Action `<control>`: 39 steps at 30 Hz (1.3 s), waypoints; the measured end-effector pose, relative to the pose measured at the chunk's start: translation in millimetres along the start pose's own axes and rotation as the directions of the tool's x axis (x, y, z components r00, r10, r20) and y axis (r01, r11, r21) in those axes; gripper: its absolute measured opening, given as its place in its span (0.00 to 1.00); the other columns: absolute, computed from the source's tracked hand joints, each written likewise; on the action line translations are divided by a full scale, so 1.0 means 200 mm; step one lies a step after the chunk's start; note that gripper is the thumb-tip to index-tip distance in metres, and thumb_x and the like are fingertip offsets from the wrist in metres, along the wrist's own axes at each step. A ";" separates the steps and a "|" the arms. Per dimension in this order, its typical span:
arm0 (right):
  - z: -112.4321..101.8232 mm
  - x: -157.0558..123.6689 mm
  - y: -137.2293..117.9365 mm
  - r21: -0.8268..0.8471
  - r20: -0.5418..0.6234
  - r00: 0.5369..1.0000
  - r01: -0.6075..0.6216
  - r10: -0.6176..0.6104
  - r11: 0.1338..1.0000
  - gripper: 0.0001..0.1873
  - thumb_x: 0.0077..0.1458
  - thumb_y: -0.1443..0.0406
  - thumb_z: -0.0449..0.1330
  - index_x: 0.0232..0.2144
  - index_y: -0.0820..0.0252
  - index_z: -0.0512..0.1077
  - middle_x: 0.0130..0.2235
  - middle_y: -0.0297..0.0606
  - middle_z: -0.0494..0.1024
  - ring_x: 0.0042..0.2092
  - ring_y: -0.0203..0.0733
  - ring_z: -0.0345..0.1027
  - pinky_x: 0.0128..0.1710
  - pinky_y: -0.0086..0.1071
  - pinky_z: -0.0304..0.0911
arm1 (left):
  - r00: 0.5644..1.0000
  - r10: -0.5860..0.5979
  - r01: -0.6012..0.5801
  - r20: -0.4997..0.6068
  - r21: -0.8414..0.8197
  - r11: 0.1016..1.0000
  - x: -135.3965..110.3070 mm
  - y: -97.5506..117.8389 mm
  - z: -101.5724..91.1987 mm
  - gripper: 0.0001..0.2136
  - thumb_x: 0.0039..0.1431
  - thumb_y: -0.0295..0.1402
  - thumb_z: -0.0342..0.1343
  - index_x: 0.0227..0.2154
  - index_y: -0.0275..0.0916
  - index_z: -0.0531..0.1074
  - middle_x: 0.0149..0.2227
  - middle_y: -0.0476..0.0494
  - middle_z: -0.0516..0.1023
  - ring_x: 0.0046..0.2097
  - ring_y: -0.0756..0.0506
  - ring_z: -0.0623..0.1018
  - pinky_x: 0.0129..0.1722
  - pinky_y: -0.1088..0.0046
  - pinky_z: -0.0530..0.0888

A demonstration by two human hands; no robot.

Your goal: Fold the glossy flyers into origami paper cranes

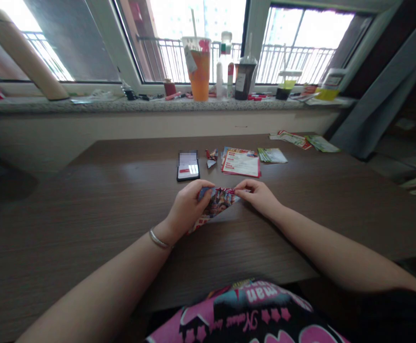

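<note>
On wooden table (86, 214) | folded paper (218, 202), phone (188, 166), leaflets (242, 163) | windowsill (86, 105): drink cups (200, 69)

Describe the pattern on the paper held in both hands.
The folded paper carries a multicoloured printed picture, mostly red and blue; head view.

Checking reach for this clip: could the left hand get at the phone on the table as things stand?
Probably yes. The phone lies flat just beyond the left hand, with bare table between them, though that hand is holding the folded paper and would have to let go.
</note>
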State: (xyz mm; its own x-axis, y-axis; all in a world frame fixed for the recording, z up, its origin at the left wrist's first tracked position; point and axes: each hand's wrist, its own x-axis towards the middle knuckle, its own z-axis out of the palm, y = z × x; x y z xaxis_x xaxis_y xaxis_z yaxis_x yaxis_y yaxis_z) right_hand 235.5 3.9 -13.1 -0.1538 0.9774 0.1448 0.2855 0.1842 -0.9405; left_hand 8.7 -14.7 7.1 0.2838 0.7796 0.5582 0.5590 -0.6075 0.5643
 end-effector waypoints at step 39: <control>0.02 -0.08 -0.07 -0.593 0.520 0.782 0.620 -0.344 0.514 0.15 0.60 0.56 0.57 0.43 0.55 0.77 0.42 0.41 0.80 0.44 0.44 0.70 0.45 0.37 0.64 | 0.952 -0.192 0.165 0.240 0.128 0.978 0.01 -0.13 0.09 0.07 0.54 0.28 0.55 0.31 0.38 0.78 0.33 0.45 0.80 0.36 0.46 0.78 0.43 0.68 0.74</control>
State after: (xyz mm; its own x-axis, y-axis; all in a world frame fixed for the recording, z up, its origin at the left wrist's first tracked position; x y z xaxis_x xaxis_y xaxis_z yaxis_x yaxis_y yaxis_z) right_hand 230.4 -14.8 -3.1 -0.7102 0.6474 0.2766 0.6123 0.7619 -0.2109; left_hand 9.0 5.7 -16.5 0.3496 0.8949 0.2774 0.6935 -0.4462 0.5656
